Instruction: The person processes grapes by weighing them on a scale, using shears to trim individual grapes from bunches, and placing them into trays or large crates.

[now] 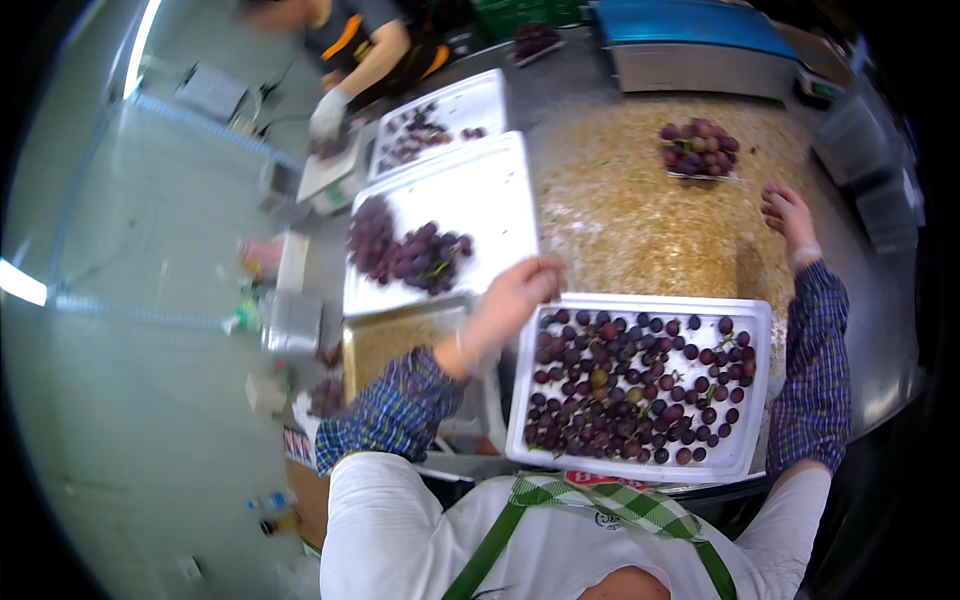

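Note:
My left hand [518, 298] hangs over the upper left corner of a white tray [762, 380] of loose purple grapes [620, 385]. Motion smears its bent fingers, so whether they hold anything cannot be made out. Out to the right, above the worktop, is my right hand [787, 215], its fingers loosely curled and apart with nothing in them. Nearest to it, a little farther off, stands a clear punnet of grapes [700, 150], apart from the hand. Left of my left hand, bunches of grapes [428, 258] lie in a second white tray [490, 190].
A third white tray [470, 98] with scattered grapes stands farther back. Beside it a co-worker's gloved hand [328, 115] is over a scale [335, 178]. A blue-topped metal machine [695, 50] stands at the back. Clear plastic tubs [860, 140] are stacked at the right.

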Demonstrator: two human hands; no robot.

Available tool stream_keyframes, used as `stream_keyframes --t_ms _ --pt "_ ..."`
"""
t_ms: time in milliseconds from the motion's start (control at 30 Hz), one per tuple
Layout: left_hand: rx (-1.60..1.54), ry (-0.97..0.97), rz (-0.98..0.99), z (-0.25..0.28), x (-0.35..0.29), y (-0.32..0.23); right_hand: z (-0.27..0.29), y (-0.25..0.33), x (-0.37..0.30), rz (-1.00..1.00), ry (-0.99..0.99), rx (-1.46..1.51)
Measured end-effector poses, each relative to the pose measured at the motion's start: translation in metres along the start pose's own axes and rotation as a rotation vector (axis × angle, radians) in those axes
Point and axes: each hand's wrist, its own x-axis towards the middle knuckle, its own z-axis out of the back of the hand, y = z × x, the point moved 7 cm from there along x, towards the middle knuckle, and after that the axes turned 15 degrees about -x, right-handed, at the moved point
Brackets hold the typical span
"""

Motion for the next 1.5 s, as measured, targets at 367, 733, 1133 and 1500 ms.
stream_keyframes --t_ms 367,733,1133,1500 --pt "-0.391 0.139 0.290 -0.021 -0.233 0.138 -0.072 0.028 -0.206 0.112 0.106 0.164" --pt "-0.204 0.415 0.422 0.036 -0.313 0.172 -0.018 -0.104 -0.518 -0.204 -0.588 0.313" --pt "-0.055 0.657 0.532 0.022 -0.355 0.186 -0.061 -0.237 -0.759 -0.573 -0.926 0.505" --pt "0.137 0.797 0.472 -0.077 -0.339 0.177 -0.009 -0.267 -0.777 -0.556 -1.022 0.500"
